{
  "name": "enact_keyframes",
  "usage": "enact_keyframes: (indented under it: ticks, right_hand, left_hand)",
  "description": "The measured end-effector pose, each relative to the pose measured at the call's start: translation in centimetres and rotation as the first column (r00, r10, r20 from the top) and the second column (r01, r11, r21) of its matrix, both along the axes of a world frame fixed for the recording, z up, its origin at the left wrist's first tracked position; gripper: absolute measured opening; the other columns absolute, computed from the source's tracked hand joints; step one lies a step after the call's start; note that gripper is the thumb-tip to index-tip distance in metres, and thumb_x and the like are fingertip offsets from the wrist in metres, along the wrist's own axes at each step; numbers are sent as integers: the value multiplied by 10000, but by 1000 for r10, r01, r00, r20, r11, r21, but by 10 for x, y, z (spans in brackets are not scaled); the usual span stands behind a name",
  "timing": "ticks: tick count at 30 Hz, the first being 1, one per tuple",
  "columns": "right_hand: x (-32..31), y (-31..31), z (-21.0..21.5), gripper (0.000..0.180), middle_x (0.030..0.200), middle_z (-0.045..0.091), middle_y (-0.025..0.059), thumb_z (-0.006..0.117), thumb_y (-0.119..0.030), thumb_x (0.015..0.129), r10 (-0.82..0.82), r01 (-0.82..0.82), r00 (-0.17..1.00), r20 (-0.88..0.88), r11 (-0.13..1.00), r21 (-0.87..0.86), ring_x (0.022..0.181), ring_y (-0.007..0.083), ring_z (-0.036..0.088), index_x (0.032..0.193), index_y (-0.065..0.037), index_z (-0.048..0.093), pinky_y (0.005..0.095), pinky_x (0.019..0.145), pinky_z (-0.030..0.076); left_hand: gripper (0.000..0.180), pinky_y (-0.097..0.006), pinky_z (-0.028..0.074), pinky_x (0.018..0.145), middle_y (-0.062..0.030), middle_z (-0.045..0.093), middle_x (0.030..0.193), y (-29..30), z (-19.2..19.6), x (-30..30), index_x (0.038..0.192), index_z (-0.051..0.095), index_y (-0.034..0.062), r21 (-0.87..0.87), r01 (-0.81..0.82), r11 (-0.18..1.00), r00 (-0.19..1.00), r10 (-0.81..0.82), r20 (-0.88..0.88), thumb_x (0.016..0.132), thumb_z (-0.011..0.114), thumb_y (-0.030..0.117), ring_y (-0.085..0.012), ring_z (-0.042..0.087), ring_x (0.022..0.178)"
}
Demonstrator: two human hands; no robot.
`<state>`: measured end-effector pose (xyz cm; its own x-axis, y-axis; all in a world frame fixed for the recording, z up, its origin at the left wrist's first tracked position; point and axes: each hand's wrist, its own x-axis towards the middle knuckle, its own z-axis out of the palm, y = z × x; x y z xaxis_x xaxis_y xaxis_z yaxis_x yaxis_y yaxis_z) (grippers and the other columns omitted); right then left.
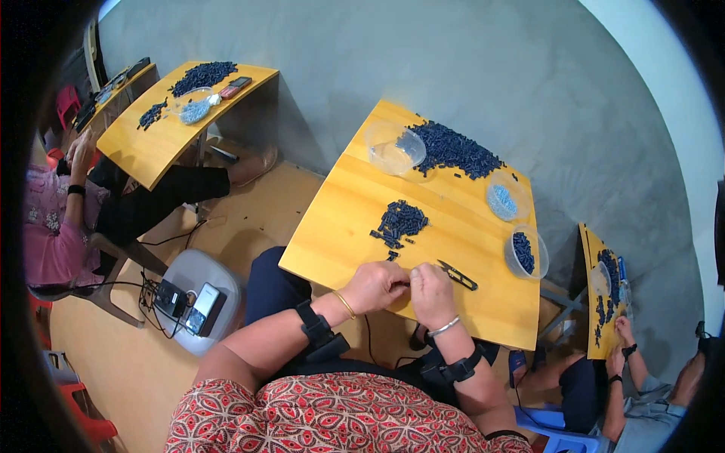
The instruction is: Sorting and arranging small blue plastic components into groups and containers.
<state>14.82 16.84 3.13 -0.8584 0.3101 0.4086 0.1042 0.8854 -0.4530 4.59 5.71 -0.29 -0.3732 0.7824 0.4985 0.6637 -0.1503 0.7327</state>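
Close together at the near edge of the yellow wooden table, my left hand and my right hand both have their fingers pinched. Whatever sits between the fingertips is too small and hidden to make out. Just right of my right hand lies a pair of black thread snips. Beyond my left hand is a small pile of dark blue tube-shaped pieces, with a few strays nearest my fingers. A much larger heap of the same pieces covers the table's far side.
Clear plastic tubs stand on the table: one at the far left, one with light blue bits, one with dark pieces. A grey stool holds a phone and cables. People sit at tables on both sides.
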Motion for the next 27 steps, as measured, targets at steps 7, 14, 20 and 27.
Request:
enact_keyframes:
  ticks: [7, 14, 20, 27]
  right_hand:
    - [-4, -1, -21, 151, 659, 500, 171, 457, -118, 798, -64, 68, 997, -33, 986, 153, 676, 356, 463, 676, -34, 434, 455, 626, 341]
    - [0, 2, -23, 135, 704, 511, 154, 457, -126, 810, -56, 60, 998, -33, 989, 137, 702, 336, 468, 704, -44, 440, 438, 625, 343]
    - [14, -17, 2, 187, 802, 518, 161, 517, -26, 780, 136, -178, 965, -222, 967, -181, 759, 320, 506, 966, -16, 498, 388, 667, 427]
    - [29, 1, 23, 256, 790, 506, 146, 496, -14, 738, 232, -222, 970, -75, 966, 130, 757, 310, 507, 994, -17, 484, 375, 673, 427]
  left_hand:
    - [56, -387, 417, 533, -97, 539, 623, 7, -4, 0, 673, 570, 53, -6, -42, 999, 989, 40, -142, 636, 603, 80, -304, 542, 601]
    - [101, -354, 448, 585, -123, 573, 690, 4, 3, 0, 745, 599, 28, 23, -2, 1000, 987, 5, -158, 652, 620, 60, -280, 566, 659]
    - [148, -240, 462, 627, -73, 634, 775, -5, -1, 6, 875, 622, -3, -110, 18, 994, 865, 40, 500, 765, 626, 96, -124, 593, 697]
    - [191, -214, 458, 647, -48, 625, 777, -6, 19, 11, 890, 624, -39, 124, 294, 948, 405, -241, 882, 852, 554, 133, -97, 564, 708]
